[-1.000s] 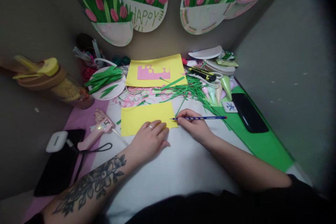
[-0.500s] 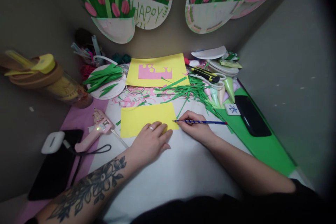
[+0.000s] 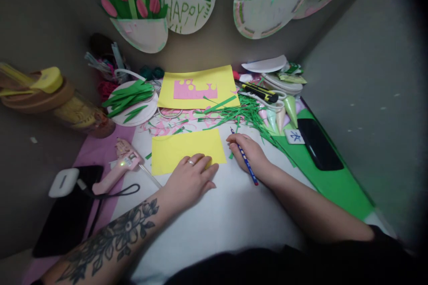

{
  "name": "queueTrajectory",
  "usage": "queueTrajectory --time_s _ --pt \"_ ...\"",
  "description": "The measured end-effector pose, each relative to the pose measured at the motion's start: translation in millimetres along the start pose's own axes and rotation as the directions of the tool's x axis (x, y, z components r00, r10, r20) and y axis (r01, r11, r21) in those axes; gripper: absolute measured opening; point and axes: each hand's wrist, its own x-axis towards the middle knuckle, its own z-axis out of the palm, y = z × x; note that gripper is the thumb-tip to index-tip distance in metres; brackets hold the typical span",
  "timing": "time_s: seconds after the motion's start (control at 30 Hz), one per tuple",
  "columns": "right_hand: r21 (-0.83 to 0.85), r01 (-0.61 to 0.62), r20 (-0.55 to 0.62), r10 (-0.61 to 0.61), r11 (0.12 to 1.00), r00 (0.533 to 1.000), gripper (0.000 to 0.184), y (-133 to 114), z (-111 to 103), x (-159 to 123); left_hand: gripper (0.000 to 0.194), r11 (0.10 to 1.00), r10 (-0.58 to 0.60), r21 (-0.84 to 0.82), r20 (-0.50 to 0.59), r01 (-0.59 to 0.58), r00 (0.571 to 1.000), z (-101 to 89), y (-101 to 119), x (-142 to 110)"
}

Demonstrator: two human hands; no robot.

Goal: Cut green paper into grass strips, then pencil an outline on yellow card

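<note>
A plain yellow paper rectangle (image 3: 183, 147) lies on the white table cover (image 3: 234, 213). My left hand (image 3: 192, 178) rests over its lower right edge, fingers stretched out and palm down. Just right of the paper, my right hand (image 3: 249, 156) grips a blue pencil (image 3: 245, 160) between thumb and fingers. The pencil slants, with its tip pointing away from me and its red end towards me; the tip is off the paper.
Behind lies a yellow sheet (image 3: 200, 103) with a pink cut-out scrap (image 3: 194, 93). Green paper strips (image 3: 247, 113), a box cutter (image 3: 259, 92) and a black phone (image 3: 321, 144) are right. Left are a pink glue gun (image 3: 122, 162), green leaves (image 3: 130, 95) and a cup (image 3: 83, 107).
My right hand has drawn the pencil off the paper's right edge and turned it from lying sideways to pointing away from me. My left hand stays on the paper.
</note>
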Motion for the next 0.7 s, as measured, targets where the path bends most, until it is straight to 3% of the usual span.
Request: queueTrajectory --time_s 0.1,0.17,0.23,0.3,0.43,0.7 --pt "0.042 -0.003 -0.069 0.006 0.999 0.998 0.018 4 -3 -5 0.039 1.000 -0.006 -0.001 0.001 0.006 1.000 -0.6 0 0" --pt "0.197 -0.028 -0.068 0.042 0.980 0.997 0.027 3 -5 -9 0.039 1.000 -0.010 0.000 0.005 0.010 1.000 -1.0 1 0" --pt "0.399 -0.098 0.009 0.103 0.912 0.995 0.041 -1 -6 -13 0.039 1.000 -0.012 0.003 0.007 0.011 1.000 -1.2 1 0" --pt "0.513 -0.204 0.111 0.171 0.834 0.979 0.042 -8 -5 -15 0.039 1.000 -0.011 0.005 0.004 0.011 1.000 -1.0 1 0" --pt "0.497 -0.316 0.134 0.288 0.808 0.948 0.006 -16 -2 -13 0.040 1.000 -0.008 0.003 -0.005 0.008 1.000 0.2 1 0" --pt "0.393 -0.304 0.080 0.297 0.868 0.952 0.006 -13 -1 -12 0.040 1.000 -0.009 -0.003 -0.001 0.009 1.000 0.5 1 0"
